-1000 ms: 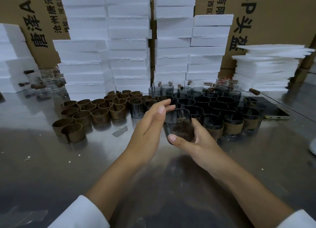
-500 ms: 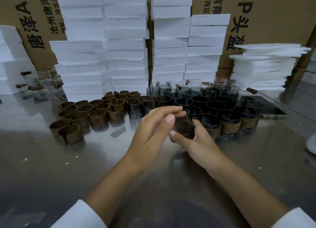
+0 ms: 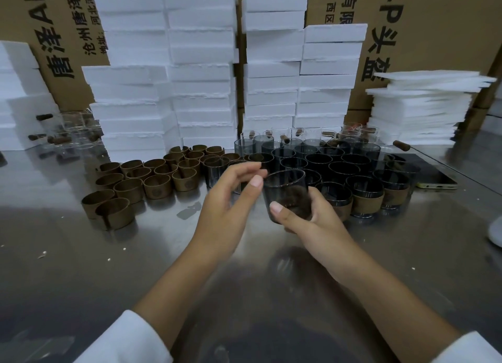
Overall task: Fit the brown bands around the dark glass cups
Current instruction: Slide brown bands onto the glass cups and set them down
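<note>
A person in white sleeves stands at a shiny metal table (image 3: pixel 81 267) that dully reflects the room. The right hand (image 3: pixel 309 224) holds one dark glass cup (image 3: pixel 285 191) just above the table's middle, thumb across the front and fingers curled round the far side. The cup is upright and tips slightly. The left hand (image 3: pixel 231 199) hangs just beside the cup's rim with its fingers loosely spread, holding nothing; whether the thumb touches the glass is unclear.

Behind the hands, a tight cluster of dark cups (image 3: pixel 339 164) stands on the table. The front few cups (image 3: pixel 369 199) already wear brown bands. To the left, loose brown bands (image 3: pixel 152 177) stand on edge in rows. Small white crumbs dot the metal at the left.

Tall stacks of white foam blocks (image 3: pixel 201 71) line the back of the table, with a lower pile of thin foam sheets (image 3: pixel 418 109) at the right. Large cardboard boxes (image 3: pixel 434 31) printed with black Chinese characters rise behind them. A phone (image 3: pixel 434 179) lies flat to the right of the cups. Some clear glasses (image 3: pixel 73 128) sit at the far left.
</note>
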The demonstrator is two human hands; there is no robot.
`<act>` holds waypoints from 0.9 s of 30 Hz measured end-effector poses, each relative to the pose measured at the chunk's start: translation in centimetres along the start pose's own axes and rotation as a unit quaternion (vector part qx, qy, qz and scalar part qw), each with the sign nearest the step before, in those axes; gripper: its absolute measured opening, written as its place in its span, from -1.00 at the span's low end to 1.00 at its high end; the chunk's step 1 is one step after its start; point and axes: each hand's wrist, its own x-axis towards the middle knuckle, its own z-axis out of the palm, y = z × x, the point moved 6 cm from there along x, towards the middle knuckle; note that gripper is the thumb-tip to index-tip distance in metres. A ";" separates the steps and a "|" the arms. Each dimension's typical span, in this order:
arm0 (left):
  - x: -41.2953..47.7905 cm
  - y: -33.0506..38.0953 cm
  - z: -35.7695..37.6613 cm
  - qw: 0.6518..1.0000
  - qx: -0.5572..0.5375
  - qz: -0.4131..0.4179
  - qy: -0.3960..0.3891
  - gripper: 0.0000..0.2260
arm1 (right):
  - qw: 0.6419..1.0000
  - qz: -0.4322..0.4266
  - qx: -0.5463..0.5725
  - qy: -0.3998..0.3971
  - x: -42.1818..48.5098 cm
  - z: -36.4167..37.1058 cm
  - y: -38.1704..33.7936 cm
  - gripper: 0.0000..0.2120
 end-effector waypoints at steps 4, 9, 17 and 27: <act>-0.3 -0.9 0.8 0.997 -0.019 -0.065 -0.033 -0.37 | 0.999 -0.013 0.009 -0.030 -0.3 0.7 -0.3 -0.52; -0.3 -1.8 1.4 0.991 -0.023 -0.124 -0.047 -0.48 | 0.999 -0.018 0.011 -0.030 -0.2 1.0 -0.3 -0.59; -0.1 -1.5 0.2 0.996 -0.013 -0.082 0.015 -0.42 | 0.983 0.109 0.144 -0.014 0.2 0.2 0.9 -0.53; -1.0 -2.0 1.8 0.996 0.060 -0.055 -0.032 -0.46 | 0.953 0.143 0.268 -0.010 0.5 -0.2 1.2 -0.58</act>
